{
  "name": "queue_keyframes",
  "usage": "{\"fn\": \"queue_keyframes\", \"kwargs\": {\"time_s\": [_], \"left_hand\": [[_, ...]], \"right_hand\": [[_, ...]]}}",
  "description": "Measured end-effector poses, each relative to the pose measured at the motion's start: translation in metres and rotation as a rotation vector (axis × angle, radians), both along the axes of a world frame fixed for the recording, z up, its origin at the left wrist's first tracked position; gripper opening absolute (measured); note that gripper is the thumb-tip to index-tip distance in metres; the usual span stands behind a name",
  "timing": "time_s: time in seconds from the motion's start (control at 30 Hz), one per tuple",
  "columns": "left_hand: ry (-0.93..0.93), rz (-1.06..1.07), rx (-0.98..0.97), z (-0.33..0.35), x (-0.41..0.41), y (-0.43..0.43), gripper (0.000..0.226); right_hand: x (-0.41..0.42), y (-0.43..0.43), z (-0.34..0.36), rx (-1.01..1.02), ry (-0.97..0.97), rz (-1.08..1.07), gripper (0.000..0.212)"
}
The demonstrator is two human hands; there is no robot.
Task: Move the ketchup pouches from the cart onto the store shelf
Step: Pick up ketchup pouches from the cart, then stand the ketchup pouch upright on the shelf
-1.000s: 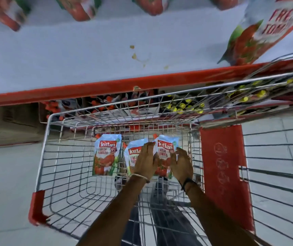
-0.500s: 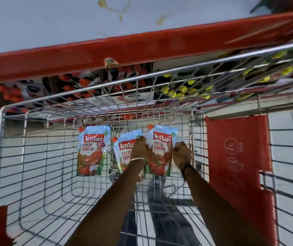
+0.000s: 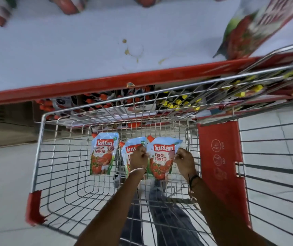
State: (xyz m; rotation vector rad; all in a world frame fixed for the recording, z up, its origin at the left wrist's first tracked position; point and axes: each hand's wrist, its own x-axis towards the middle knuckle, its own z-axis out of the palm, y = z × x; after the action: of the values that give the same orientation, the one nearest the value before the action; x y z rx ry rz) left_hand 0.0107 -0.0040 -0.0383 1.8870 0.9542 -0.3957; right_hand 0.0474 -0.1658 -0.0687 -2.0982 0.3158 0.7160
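Observation:
Three Kissan ketchup pouches stand in the wire cart (image 3: 41, 157). The left pouch (image 3: 103, 153) leans free against the far wall. The middle pouch (image 3: 128, 151) is partly hidden behind my left hand (image 3: 138, 157). Both hands pinch the right pouch (image 3: 161, 157): my left hand grips its left edge, my right hand (image 3: 184, 158) its right edge. The white store shelf (image 3: 71, 55) with a red front lip runs across the top of the view, above the cart.
On the shelf, a large ketchup pouch (image 3: 248, 31) stands at the right and several blurred ones along the back. Stains mark the shelf's middle. Bottles with red and yellow caps (image 3: 175, 103) fill the lower shelf. A red panel (image 3: 220, 166) hangs at the cart's right.
The camera tilted down, then back up, so the shelf top is in view again. My hands stay on the right pouch, which looks slightly raised and tilted.

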Motion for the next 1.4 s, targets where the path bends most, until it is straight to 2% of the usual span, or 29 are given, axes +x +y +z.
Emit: {"fn": "queue_keyframes", "kwargs": {"time_s": [0.07, 0.2, 0.3, 0.4, 0.5, 0.63, 0.83, 1.0, 1.1, 1.2, 1.27, 1.4], "left_hand": [[-0.079, 0.001, 0.007, 0.023, -0.003, 0.002, 0.019], [-0.231, 0.0, 0.013, 0.069, -0.007, 0.006, 0.021], [-0.341, 0.012, 0.008, 0.112, -0.005, 0.012, 0.024], [-0.512, 0.019, 0.029, 0.149, -0.003, 0.017, 0.043], [-0.592, 0.038, 0.026, 0.189, 0.0, 0.024, 0.036], [-0.763, 0.086, 0.005, 0.246, 0.011, 0.032, 0.044], [-0.915, 0.117, 0.02, 0.314, 0.046, 0.053, 0.039], [-0.967, 0.128, 0.085, 0.342, 0.08, 0.071, 0.037], [-0.974, 0.111, 0.117, 0.34, 0.101, 0.078, 0.023], [-0.964, 0.099, 0.149, 0.331, 0.115, 0.083, 0.021], [-0.956, 0.1, 0.143, 0.322, 0.123, 0.086, 0.024], [-0.906, 0.088, 0.146, 0.306, 0.129, 0.091, 0.043]], "right_hand": [[0.0, 0.001, 0.023, 0.019, -0.068, 0.021, 0.045], [0.002, 0.004, 0.074, 0.09, -0.164, 0.051, 0.021], [0.006, 0.008, 0.123, 0.152, -0.236, 0.013, 0.026], [0.007, 0.012, 0.177, 0.129, -0.418, 0.093, 0.021], [0.01, 0.013, 0.224, 0.12, -0.58, 0.115, 0.017], [0.024, 0.023, 0.272, 0.221, -0.68, 0.032, 0.012], [0.06, 0.046, 0.338, 0.286, -0.849, -0.015, 0.01], [0.103, 0.075, 0.359, 0.268, -0.902, -0.113, 0.014], [0.122, 0.088, 0.355, 0.248, -0.917, -0.149, 0.018], [0.133, 0.095, 0.346, 0.215, -0.92, -0.15, 0.017], [0.136, 0.097, 0.341, 0.201, -0.912, -0.139, 0.015], [0.141, 0.098, 0.329, 0.171, -0.892, -0.108, 0.013]]}}
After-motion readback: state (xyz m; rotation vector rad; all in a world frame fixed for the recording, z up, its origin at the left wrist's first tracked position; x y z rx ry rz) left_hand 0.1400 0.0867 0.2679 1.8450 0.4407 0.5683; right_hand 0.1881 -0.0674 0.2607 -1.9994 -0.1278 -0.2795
